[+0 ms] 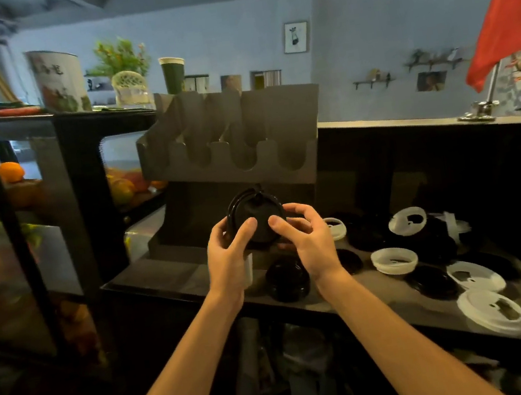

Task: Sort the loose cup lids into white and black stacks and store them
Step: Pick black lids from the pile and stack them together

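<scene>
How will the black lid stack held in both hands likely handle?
Probably light: left hand and right hand hold the black lid stack with fingers alone. Its rims look offset at the top, so lids may slide apart. Thin-looking plastic, likely somewhat flexible.

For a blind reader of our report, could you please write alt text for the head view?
The left hand and right hand hold a few stacked black lids before a grey rack. On the counter to the right lie loose white lids and dark lids; another black pile sits beneath the hands.
</scene>
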